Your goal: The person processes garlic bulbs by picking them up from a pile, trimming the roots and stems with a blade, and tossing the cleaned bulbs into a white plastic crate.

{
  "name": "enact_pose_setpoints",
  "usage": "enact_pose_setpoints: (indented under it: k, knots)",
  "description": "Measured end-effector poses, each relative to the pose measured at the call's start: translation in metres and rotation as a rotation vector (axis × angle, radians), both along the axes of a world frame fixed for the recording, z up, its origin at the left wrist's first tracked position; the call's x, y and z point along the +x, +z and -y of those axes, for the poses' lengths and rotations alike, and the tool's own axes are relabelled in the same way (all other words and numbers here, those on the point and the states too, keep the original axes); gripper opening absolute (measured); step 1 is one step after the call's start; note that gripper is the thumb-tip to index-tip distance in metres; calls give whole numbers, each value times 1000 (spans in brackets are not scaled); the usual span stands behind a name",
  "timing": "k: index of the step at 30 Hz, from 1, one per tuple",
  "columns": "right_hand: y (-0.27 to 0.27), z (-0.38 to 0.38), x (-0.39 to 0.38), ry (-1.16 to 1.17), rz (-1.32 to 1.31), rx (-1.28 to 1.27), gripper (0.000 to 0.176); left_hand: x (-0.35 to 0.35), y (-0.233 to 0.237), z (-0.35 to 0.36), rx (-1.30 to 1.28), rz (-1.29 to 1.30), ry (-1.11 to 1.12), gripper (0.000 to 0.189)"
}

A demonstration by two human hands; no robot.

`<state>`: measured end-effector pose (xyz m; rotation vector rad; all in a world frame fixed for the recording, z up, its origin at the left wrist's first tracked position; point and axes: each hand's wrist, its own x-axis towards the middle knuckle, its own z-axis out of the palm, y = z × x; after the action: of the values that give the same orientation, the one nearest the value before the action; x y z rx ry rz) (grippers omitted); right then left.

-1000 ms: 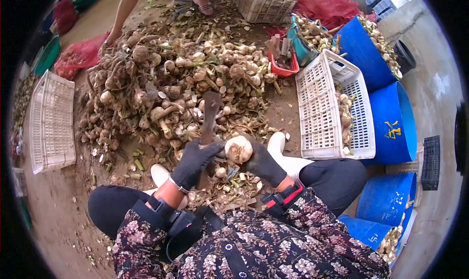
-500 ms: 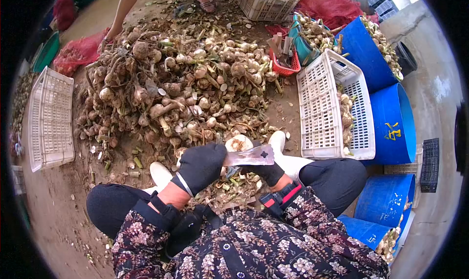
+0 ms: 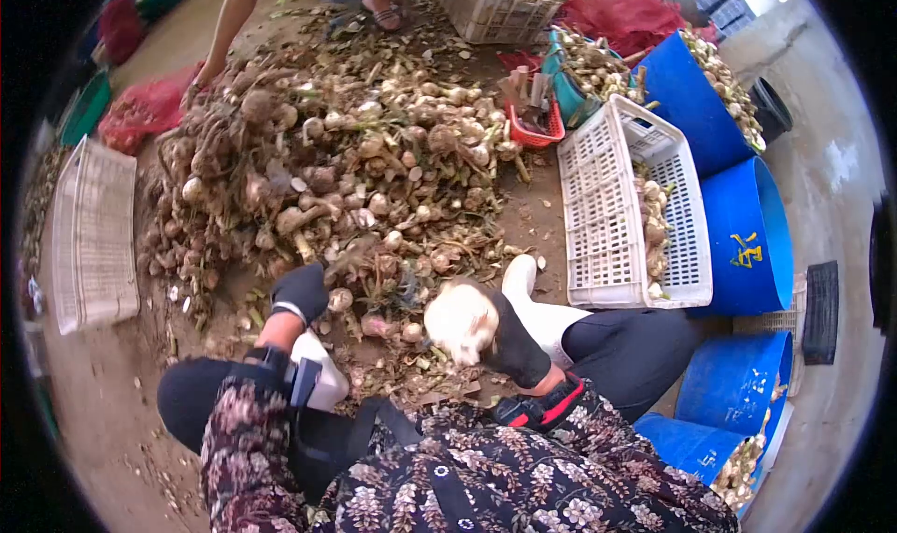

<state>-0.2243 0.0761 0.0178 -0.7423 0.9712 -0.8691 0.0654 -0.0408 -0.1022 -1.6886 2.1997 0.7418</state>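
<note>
My right hand (image 3: 519,342), in a black glove, is closed around a large white garlic bulb (image 3: 462,322) above the ground between my boots. At the near edge of the pile is my left hand (image 3: 301,295), also black-gloved, its fingers curled. Whatever it holds is hidden or blurred, and the knife blade does not show clearly. A loose garlic bulb (image 3: 340,299) lies just right of this hand. Beyond both hands spreads a large heap of untrimmed garlic (image 3: 346,159) with roots and stems, some of it dirt-brown.
A white crate (image 3: 607,206) with some garlic stands on the right, beside blue barrels (image 3: 743,239). A red basket (image 3: 535,133) holds several tools. Another white crate (image 3: 93,239) is at the left. Another person's foot (image 3: 385,12) and arm (image 3: 234,24) are beyond the heap.
My left hand has moved left, away from the bulb, and the knife blade seen in it before no longer shows. My right hand now holds the bulb up, closer to me.
</note>
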Motion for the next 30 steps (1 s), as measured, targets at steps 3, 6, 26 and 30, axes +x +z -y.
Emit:
enact_pose_setpoints:
  k: [3,6,26,30]
  knots:
    - [-52,11,-24,-97,-323,-330,47,-54,69,-24,-308,-267,151,22]
    - [-57,13,-14,-230,-483,-496,43,-88,105,-47,-325,-461,51,29]
    - [-105,8,-19,157,-624,-401,51,-97,123,-76,-477,-497,-301,15]
    - [-104,12,-12,70,-328,-316,51,-102,123,-77,-460,-432,-295,16]
